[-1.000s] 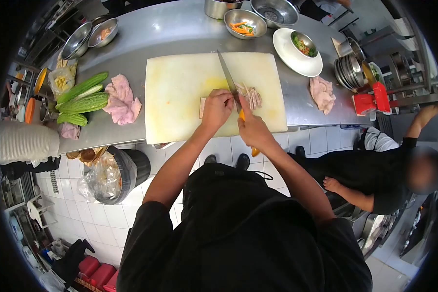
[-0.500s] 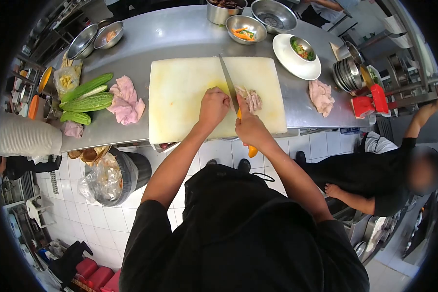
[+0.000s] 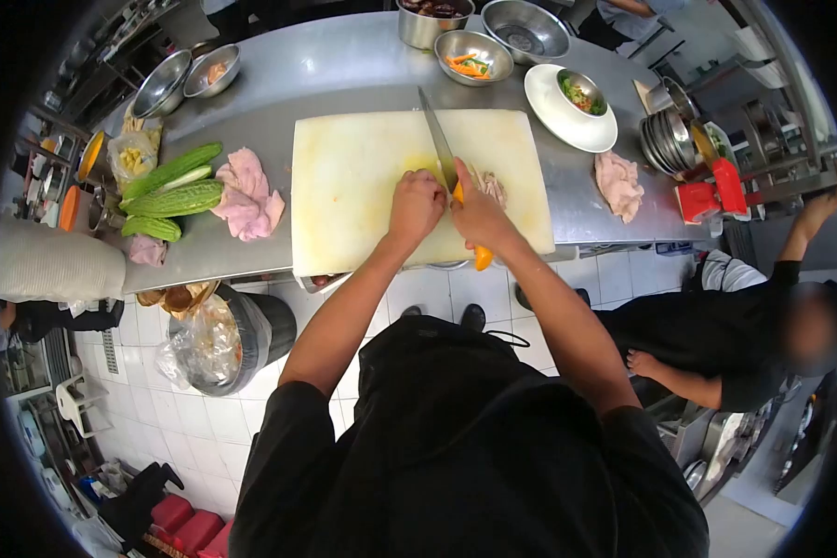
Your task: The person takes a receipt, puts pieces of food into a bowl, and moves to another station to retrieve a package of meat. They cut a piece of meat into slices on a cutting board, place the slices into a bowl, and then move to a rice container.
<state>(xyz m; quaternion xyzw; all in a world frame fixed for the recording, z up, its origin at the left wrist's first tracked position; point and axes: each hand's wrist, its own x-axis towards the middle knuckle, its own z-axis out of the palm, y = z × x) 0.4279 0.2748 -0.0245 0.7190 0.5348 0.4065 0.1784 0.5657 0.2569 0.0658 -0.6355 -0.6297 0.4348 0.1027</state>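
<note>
My right hand (image 3: 483,217) is closed around the orange handle of a kitchen knife (image 3: 436,130). Its long blade points away from me over the white cutting board (image 3: 344,186). Beside the blade on the left, my left hand (image 3: 417,206) has its fingers curled down against the board. Whatever lies under those fingertips is hidden. Thin pale slices (image 3: 493,189), perhaps meat, lie just right of the knife, partly covered by my right hand.
Green ridged gourds (image 3: 172,191) and a pink cloth (image 3: 248,195) lie left of the board. Beyond it are a bowl of orange strips (image 3: 472,59) and a white plate (image 3: 572,130). Another cloth (image 3: 617,186) lies right. A co-worker (image 3: 707,344) stands at right, a bin (image 3: 223,344) below left.
The knife has slid a little forward, away from me, and my right hand now covers more of the slices. My left hand stays beside the blade. The whole view has shifted slightly.
</note>
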